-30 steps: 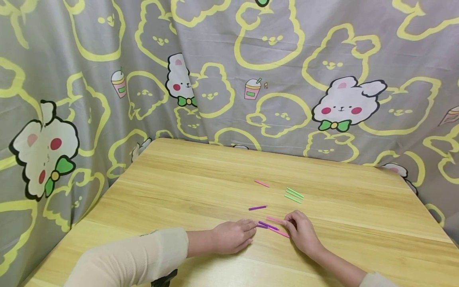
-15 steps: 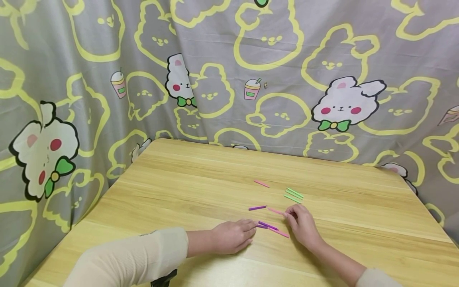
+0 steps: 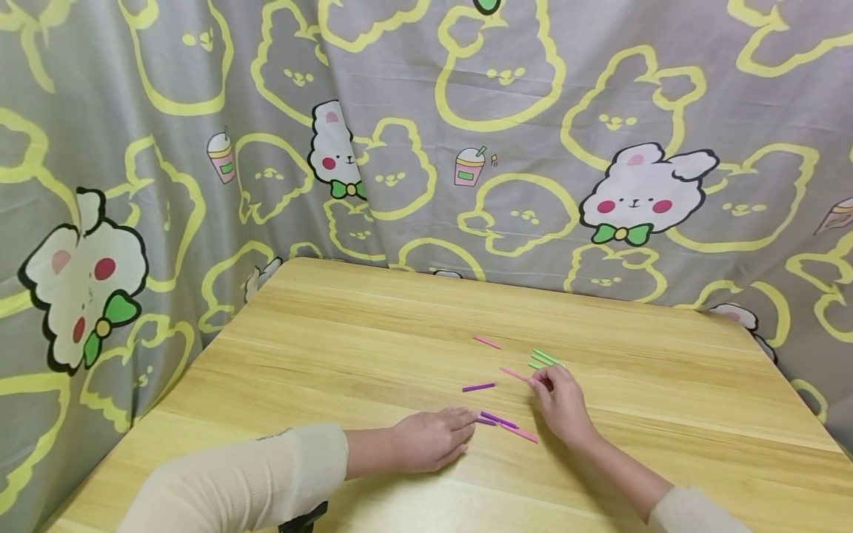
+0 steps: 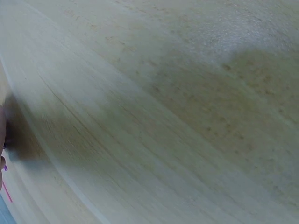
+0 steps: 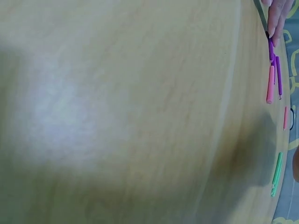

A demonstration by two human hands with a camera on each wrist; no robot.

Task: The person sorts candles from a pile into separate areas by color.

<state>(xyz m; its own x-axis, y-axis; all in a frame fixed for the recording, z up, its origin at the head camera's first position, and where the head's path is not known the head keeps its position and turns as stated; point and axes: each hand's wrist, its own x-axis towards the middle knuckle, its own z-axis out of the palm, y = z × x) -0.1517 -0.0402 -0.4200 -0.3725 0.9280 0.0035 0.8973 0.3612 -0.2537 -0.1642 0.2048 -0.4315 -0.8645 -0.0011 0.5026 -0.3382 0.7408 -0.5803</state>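
Observation:
My right hand (image 3: 564, 406) pinches one end of a thin pink stick (image 3: 513, 374) between thumb and fingertips, just left of the green sticks (image 3: 545, 357), which it partly hides. My left hand (image 3: 433, 441) lies flat on the table, its fingertips at the left end of two crossing purple sticks (image 3: 500, 420). A second pink stick (image 3: 520, 434) lies against those, pointing right. Farther back is a lone purple stick (image 3: 479, 386). In the right wrist view, the left fingers (image 5: 278, 21) touch a purple stick (image 5: 271, 49).
Another pink stick (image 3: 487, 342) lies at the back, left of the green ones. The wooden table (image 3: 320, 333) reaches to a grey patterned curtain (image 3: 413, 163) behind and on the left. A black object (image 3: 303, 518) shows under the left sleeve.
My right hand has moved away from me across the table with the pink stick, from beside the crossing purple sticks to beside the green ones. My left hand has stayed in place.

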